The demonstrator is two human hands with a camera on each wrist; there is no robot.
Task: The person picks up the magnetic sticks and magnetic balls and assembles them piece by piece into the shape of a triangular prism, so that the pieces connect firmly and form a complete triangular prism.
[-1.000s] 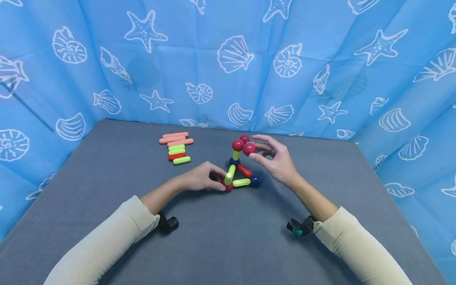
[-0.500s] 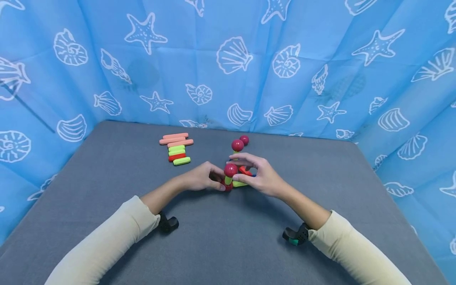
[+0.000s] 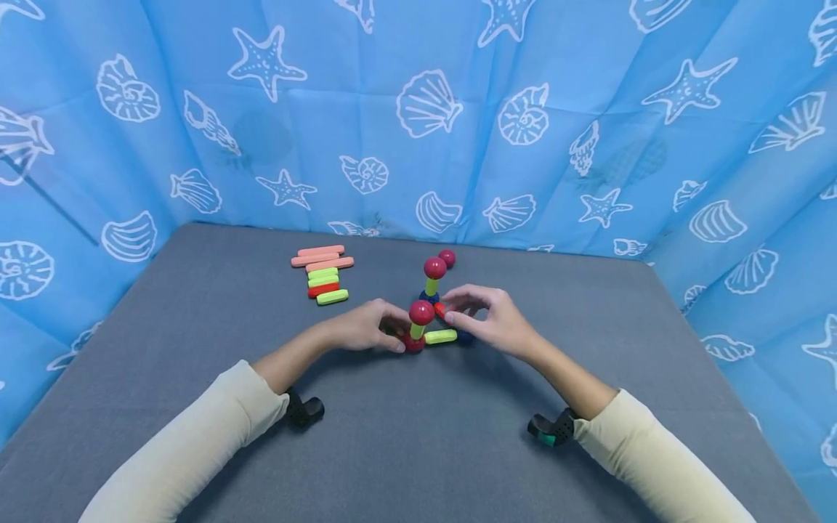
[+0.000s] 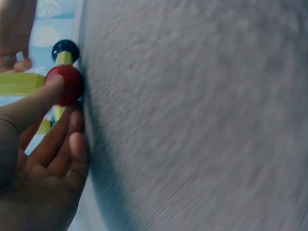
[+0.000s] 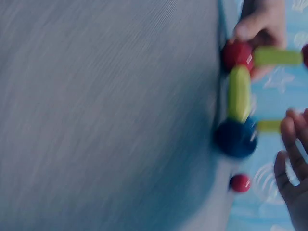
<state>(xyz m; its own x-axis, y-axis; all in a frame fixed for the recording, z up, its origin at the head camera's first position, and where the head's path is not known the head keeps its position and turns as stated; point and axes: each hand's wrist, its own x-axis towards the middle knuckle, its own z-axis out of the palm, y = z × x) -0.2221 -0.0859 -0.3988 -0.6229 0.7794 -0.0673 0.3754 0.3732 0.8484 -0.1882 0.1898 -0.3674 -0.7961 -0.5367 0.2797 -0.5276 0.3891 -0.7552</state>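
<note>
My left hand (image 3: 366,327) grips the red ball (image 4: 70,85) at the near left corner of a magnetic ball-and-rod structure, its thumb on the ball. Above that corner stands a yellow-green rod (image 3: 418,332) topped by a larger-looking red ball (image 3: 421,313). Another yellow-green rod (image 3: 441,336) runs right to a dark blue ball (image 5: 236,138). Behind, a second blue ball (image 3: 429,297) carries an upright rod capped with a red ball (image 3: 435,267). Holding nothing, my right hand (image 3: 490,316) hovers at the structure's right side and partly hides the red rod (image 3: 439,310).
One loose red ball (image 3: 447,258) lies behind the structure. To the left rear, several orange rods (image 3: 317,258) lie beside short yellow-green rods (image 3: 332,296) and a red rod (image 3: 323,289). A blue shell-print curtain (image 3: 366,145) borders the grey table (image 3: 418,450).
The right hand brought a red ball down onto the near upright rod, released it, and drew back to the right. The left hand stays at the base ball.
</note>
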